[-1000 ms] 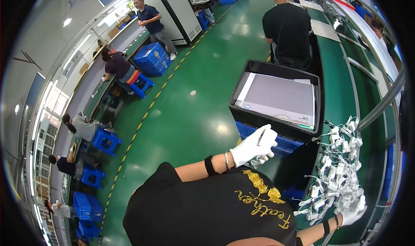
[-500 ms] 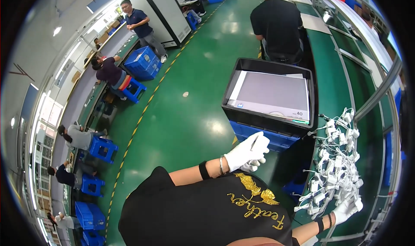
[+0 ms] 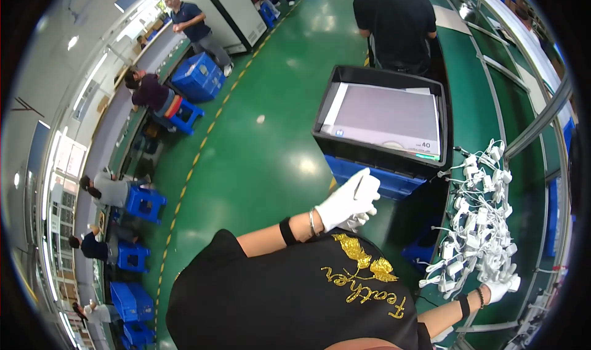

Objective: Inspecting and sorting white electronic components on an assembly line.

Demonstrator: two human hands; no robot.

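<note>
My left hand [image 3: 341, 203], in a white glove, is held in front of my body and is closed around a white power adapter [image 3: 368, 189]. Part of a white cable seems to bunch under the fingers. On the green bench to the right lies a tangled heap of white power adapters with cables [image 3: 477, 221]. At the near end of that heap is my right hand [image 3: 500, 288], also gloved in white. Its fingers blend with the white pieces, so what they hold, if anything, does not show.
A black crate [image 3: 378, 151] with printed sheets in it stands on a blue crate [image 3: 375, 176] left of the bench. Behind it sits a person in black [image 3: 394, 27]. A metal frame post [image 3: 542, 125] rises along the bench. Several people sit on blue stools at the far left.
The view has shifted slightly, so the crate and heap appear higher. My left hand stays closed on the adapter, and my right hand remains at the heap's near end.
</note>
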